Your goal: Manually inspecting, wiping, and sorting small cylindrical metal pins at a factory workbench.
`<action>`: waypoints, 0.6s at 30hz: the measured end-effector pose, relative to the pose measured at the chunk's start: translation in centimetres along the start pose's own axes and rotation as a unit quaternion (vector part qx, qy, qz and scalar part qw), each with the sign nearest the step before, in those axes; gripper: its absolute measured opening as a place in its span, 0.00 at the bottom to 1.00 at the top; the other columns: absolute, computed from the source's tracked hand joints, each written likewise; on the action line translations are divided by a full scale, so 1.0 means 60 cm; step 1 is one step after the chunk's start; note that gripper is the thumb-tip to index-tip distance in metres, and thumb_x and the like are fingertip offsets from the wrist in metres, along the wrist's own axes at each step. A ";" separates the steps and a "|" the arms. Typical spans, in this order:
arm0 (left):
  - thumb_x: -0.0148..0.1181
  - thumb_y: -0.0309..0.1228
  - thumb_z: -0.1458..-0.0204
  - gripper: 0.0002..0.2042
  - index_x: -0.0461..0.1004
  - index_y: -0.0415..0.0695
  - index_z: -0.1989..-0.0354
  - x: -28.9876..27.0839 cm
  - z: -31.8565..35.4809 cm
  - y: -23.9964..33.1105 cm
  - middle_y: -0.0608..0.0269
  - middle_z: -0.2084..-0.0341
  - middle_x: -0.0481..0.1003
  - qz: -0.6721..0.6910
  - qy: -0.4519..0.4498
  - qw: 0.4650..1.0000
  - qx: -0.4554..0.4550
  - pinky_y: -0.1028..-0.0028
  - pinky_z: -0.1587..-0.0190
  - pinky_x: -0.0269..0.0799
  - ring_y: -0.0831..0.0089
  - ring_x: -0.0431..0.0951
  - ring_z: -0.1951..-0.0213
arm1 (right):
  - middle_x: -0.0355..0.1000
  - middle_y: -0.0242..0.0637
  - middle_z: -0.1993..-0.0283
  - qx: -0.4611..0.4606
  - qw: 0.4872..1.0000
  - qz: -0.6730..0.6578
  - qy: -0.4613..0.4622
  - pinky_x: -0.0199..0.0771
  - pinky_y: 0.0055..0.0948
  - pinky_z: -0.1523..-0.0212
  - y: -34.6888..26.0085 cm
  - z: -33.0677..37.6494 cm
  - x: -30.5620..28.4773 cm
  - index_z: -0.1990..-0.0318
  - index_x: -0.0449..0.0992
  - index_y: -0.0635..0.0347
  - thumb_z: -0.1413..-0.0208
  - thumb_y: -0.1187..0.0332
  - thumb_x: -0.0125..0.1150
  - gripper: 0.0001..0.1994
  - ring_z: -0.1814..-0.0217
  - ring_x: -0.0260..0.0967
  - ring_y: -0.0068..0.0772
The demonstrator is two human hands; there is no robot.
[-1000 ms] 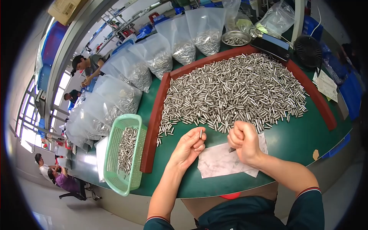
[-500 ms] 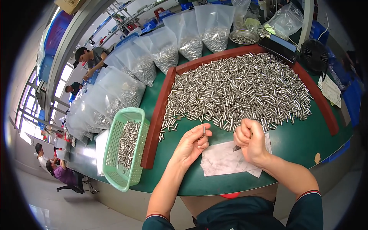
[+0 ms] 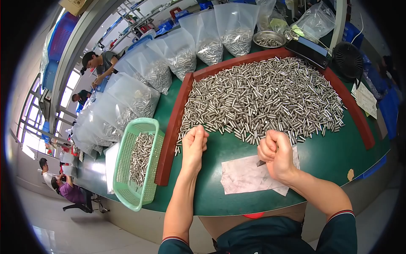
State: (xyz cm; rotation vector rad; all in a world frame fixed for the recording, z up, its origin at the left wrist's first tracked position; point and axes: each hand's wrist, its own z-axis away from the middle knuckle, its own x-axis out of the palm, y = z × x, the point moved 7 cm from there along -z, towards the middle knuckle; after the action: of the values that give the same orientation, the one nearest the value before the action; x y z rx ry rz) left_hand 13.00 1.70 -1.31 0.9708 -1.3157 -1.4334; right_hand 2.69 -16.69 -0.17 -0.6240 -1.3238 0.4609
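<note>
resting on the green worktop (image 3: 330, 156), our left hand (image 3: 194, 146) pinches a small metal pin (image 3: 198, 128); our right hand (image 3: 277, 154), fisted, grips a dark tool (image 3: 260, 163) above white paper (image 3: 245, 175).

Bare green table (image 3: 330, 158) lies open to the right of the right hand (image 3: 275, 154) and between it and the left hand (image 3: 195, 146). Ahead of both, the pile of metal pins (image 3: 266, 97) blocks the way. Left of the left hand stand the red rim (image 3: 171, 135) and the green basket (image 3: 137, 163).
</note>
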 end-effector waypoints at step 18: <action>0.53 0.31 0.51 0.06 0.66 0.41 0.72 0.043 0.011 0.006 0.72 0.84 0.61 0.015 -0.130 0.991 0.034 0.84 0.79 0.54 0.84 0.56 0.82 | 0.43 0.26 0.93 0.002 1.000 0.000 0.003 0.35 0.20 0.88 -0.001 -0.002 -0.004 0.89 0.48 0.54 0.51 0.69 0.36 0.16 0.90 0.34 0.17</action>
State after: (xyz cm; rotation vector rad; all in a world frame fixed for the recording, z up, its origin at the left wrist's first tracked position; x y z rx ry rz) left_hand 11.77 -0.63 -0.80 0.8239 -1.5694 -1.5391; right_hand 2.75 -16.92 -0.32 -0.6208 -1.3163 0.4606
